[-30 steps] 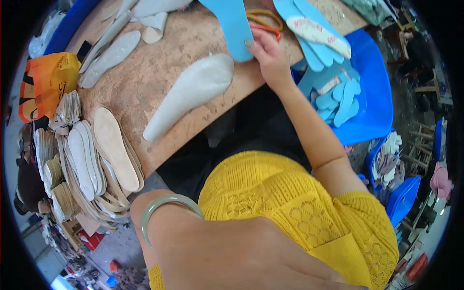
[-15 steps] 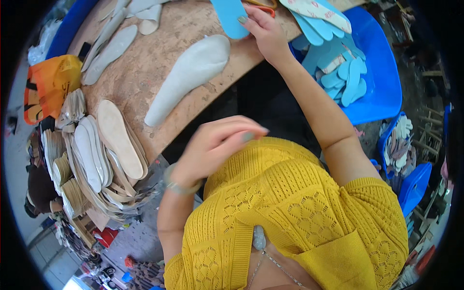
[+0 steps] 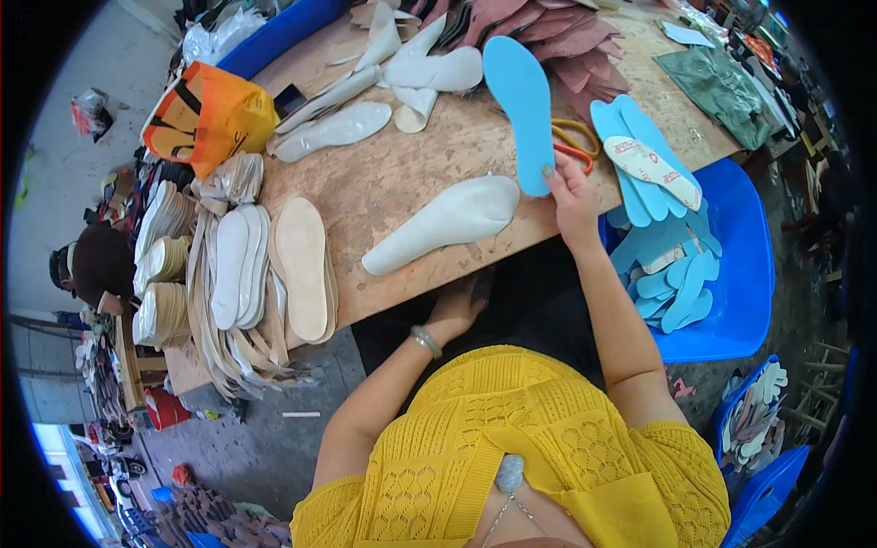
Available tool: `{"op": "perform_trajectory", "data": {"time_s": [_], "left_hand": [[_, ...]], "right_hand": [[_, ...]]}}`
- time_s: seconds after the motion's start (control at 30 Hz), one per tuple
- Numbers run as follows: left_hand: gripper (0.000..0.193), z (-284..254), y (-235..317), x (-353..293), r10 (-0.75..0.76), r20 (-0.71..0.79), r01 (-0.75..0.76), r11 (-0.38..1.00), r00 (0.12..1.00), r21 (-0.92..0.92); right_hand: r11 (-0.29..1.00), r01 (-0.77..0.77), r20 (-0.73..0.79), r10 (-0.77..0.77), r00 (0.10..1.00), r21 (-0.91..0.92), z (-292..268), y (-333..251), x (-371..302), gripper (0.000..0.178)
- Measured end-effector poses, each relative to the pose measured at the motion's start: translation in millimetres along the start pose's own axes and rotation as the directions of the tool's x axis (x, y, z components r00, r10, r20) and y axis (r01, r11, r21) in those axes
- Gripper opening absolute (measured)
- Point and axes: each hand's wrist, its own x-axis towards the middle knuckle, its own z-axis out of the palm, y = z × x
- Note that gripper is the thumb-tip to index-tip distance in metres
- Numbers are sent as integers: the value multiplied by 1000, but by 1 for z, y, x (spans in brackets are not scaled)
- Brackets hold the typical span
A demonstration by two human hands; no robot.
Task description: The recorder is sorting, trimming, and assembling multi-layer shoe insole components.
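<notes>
My right hand (image 3: 575,201) is closed on the heel end of a light blue insole (image 3: 519,100), which stands tilted above the table, its wide end pointing away from me. On the board below lies a white shoe-shaped piece (image 3: 448,219), rounded at one end and narrow at the other. Scissors with orange and red handles (image 3: 577,146) lie partly behind my right hand. At the table's front edge, in shadow, is my left hand (image 3: 459,309); its fingers look loosely apart, the tips partly hidden, and I see nothing in it.
Blue insoles (image 3: 630,137) with a printed white one on top lie at the right edge, above a blue bin (image 3: 740,301) of more insoles. Beige insoles (image 3: 303,265) and stacked strips sit left, near an orange bag (image 3: 210,119). Maroon pieces (image 3: 557,36) are piled at the back.
The view has shifted, showing more of the table. My left hand has moved from in front of my body to the table's edge. My right hand still holds the blue insole.
</notes>
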Motion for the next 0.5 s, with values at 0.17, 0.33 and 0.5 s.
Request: {"op": "perform_trajectory", "data": {"time_s": [0.17,0.33,0.5], "left_hand": [[49,-35,41,-28,187,153,-148,961,970,-233],[40,-77,84,-50,192,157,-67,812,969,-579],[32,-86,113,-44,187,-15,-155,762,982,-628]], "right_hand": [[999,9,52,-11,999,53,-11,9,2,33],[986,-154,-14,154,988,-59,-33,-39,-24,36],[948,22,-48,-39,998,-319,-56,-31,-5,40]]}}
